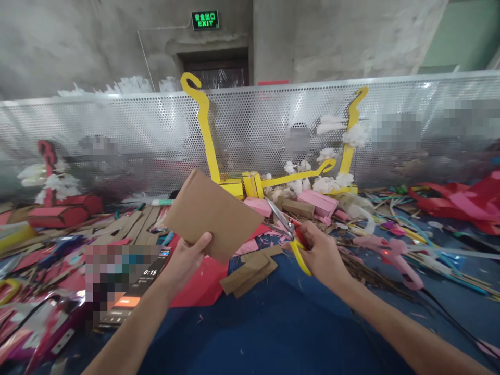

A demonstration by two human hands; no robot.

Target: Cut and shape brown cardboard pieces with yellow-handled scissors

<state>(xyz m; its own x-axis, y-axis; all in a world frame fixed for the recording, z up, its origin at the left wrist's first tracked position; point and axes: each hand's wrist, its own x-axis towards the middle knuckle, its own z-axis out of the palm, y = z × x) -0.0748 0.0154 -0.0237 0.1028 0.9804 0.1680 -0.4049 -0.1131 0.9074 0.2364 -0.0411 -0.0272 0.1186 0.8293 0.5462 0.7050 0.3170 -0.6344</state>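
Note:
My left hand (189,260) grips a brown cardboard piece (214,213) by its lower edge, with the thumb on top. The cardboard is tilted above the table. In my right hand (318,252) are scissors (282,214) with red and yellow handles; their blades point up and left, parted, near the cardboard's right corner and apart from it. Below lie brown strips (252,271) and a red sheet (203,286) on the blue surface (250,338). Behind the scissors are a pink block (318,203) and yellow hooked shapes (207,135).
A pink glue gun (394,255) with a black cord lies at the right. A phone (136,286) lies beside my left forearm. Red shapes (58,211) and paper scraps cover the left. A perforated metal barrier (250,120) stands behind the table.

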